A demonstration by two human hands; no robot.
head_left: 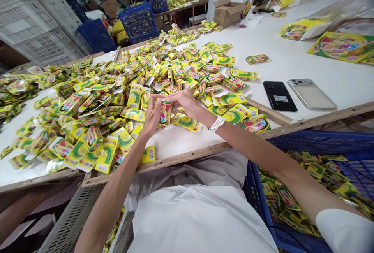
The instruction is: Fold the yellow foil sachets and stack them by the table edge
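A small yellow-green candy box [166,113], with a red fruit picture and colourful lettering, stands upright between my two hands over the near part of the table. My left hand [152,118] grips its left side, the thumb along the edge. My right hand [187,103], below a white beaded bracelet [217,123], has its fingers bent over the top end and right side of the same box. Its top end is hidden by my fingers. Around both hands spreads a big heap of similar small boxes [157,70], some with white end flaps sticking out.
A wooden strip [187,155] edges the white table. Two phones [279,96] [312,94] lie at right, near larger display boxes [341,46]. A blue crate [263,206] of filled boxes stands below right, a grey crate [70,214] below left. Another person's arm [26,206] shows at far left.
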